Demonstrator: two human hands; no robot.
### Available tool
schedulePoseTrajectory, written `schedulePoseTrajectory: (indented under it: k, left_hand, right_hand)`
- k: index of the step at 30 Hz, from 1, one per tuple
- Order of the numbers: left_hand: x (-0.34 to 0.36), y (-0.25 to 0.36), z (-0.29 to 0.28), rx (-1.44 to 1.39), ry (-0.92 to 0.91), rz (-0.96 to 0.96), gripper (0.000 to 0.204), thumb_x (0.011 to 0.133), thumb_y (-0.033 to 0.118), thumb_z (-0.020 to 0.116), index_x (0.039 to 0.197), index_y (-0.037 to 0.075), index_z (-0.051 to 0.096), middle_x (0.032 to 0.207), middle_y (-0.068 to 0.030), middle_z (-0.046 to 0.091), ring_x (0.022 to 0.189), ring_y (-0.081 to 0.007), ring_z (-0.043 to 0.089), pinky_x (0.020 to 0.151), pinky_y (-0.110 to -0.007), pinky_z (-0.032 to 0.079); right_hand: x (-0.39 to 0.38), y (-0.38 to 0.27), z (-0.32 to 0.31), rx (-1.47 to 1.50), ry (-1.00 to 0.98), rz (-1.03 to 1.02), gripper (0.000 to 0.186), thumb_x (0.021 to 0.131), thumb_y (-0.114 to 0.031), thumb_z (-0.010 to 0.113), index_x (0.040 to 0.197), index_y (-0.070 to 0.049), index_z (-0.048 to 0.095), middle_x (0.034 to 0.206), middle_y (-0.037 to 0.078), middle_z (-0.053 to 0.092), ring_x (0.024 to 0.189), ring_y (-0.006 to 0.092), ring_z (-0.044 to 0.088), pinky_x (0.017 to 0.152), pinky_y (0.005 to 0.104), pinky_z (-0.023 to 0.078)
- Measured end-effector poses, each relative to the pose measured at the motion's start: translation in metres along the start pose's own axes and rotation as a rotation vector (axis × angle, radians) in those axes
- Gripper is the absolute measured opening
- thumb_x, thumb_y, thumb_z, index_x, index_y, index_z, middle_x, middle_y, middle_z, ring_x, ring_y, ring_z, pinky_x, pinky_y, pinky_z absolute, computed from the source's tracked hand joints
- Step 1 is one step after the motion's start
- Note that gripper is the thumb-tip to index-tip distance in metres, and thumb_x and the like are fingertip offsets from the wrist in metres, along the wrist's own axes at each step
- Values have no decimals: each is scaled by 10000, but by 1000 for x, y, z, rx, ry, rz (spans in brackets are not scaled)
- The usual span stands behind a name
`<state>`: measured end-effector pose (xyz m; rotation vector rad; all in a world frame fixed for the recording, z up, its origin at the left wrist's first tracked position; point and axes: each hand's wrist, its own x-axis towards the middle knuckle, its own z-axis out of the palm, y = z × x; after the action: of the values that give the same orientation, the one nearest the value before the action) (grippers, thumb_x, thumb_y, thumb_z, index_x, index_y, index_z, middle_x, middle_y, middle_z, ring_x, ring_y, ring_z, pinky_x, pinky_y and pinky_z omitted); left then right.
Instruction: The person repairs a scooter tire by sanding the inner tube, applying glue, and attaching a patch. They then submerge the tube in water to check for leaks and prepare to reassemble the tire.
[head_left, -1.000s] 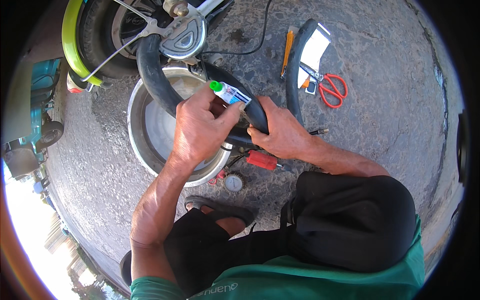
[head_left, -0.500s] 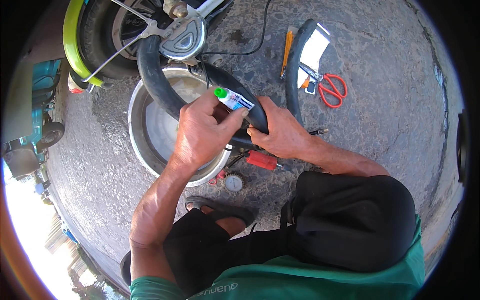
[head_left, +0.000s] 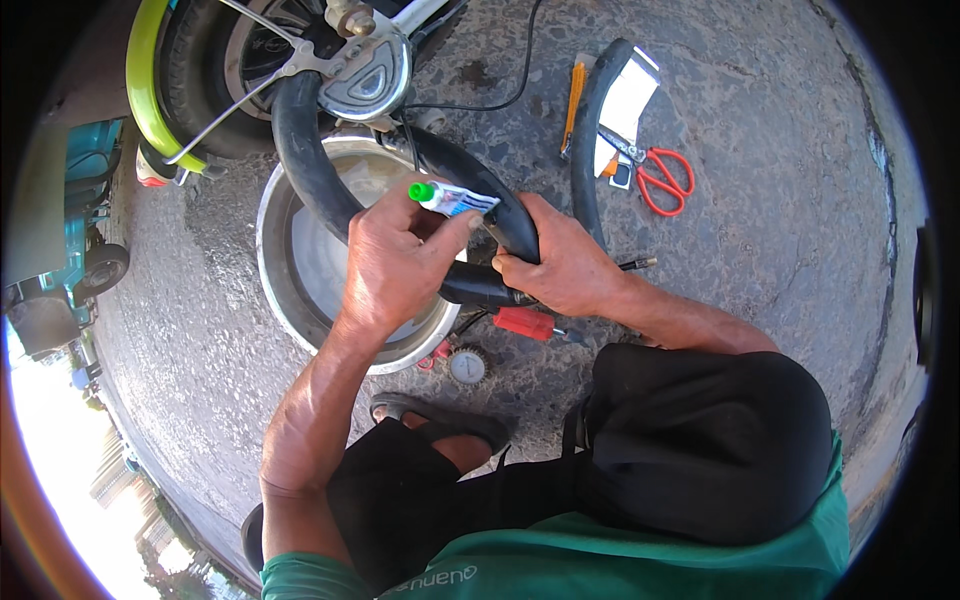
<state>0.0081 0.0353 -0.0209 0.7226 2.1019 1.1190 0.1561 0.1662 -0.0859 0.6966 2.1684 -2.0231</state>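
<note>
Head view: the left hand [head_left: 395, 262] is clamped on a small white tube with a green cap [head_left: 452, 198], fingers closed round its body, cap end pointing left and slightly up; the tube sits just above the black inner tube [head_left: 310, 165], over the far edge of the metal basin [head_left: 275, 290]. The right hand [head_left: 562, 265] is closed on the inner tube where it bends, thumb and fingers wrapped round the rubber, pinning it beside the basin's right rim; the two hands lie just beside each other, the tube's tail end between them. The inner tube arcs from the right hand up and left across the basin to the wheel [head_left: 215, 70] with its green mudguard [head_left: 140, 75]. On the ground below the right hand lies a red-handled tool [head_left: 523, 322], with a small round wire brush [head_left: 467, 366] near it; red-handled scissors [head_left: 660, 178] lie well apart, upper right, beside a strip of black rubber [head_left: 583, 140]. A sandalled foot [head_left: 440, 420] rests near the basin's near rim.
</note>
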Motion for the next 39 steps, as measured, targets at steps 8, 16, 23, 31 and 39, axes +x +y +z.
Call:
schedulePoseTrajectory:
  k: [8, 16, 23, 31, 39]
  left_hand:
    - [2, -10, -1, -68, 13, -12, 237, 881, 89, 786, 1065, -10, 676, 874, -63, 749, 799, -67, 681, 696, -264, 557]
    - [4, -6, -6, -209, 19, -36, 231, 882, 64, 785, 1057, -21, 659, 866, -75, 738, 775, -83, 679, 693, -261, 565]
    - [9, -3, -15, -243, 57, -4, 178, 903, 55, 769, 1006, -9, 639, 836, -58, 719, 731, -85, 674, 663, -251, 559]
    - [9, -10, -13, -242, 103, -39, 153, 921, 68, 751, 994, -6, 639, 826, -55, 717, 727, -80, 667, 654, -245, 542]
    - [11, -12, -7, -201, 98, -67, 188, 926, 68, 756, 1050, -6, 635, 857, -61, 718, 714, -93, 689, 643, -230, 554]
  right_hand:
    - [-1, 1, -1, 33, -5, -8, 493, 876, -221, 720, 1229, 44, 501, 919, 169, 642, 834, 253, 659, 754, 396, 516]
    - [0, 1, -2, 47, -22, 13, 478, 878, -218, 723, 1227, 32, 514, 943, 149, 623, 846, 228, 632, 762, 370, 507]
    - [0, 7, 0, 322, -63, 82, 462, 885, -202, 715, 1228, 36, 518, 897, 93, 639, 796, 168, 626, 735, 350, 503]
    - [-1, 5, 1, 458, -81, 99, 386, 899, -176, 700, 1183, 20, 528, 855, 39, 630, 765, 119, 620, 701, 314, 489]
    - [-1, 6, 2, 451, -81, 84, 378, 900, -178, 702, 1176, 15, 531, 871, 41, 625, 777, 120, 626, 716, 315, 496]
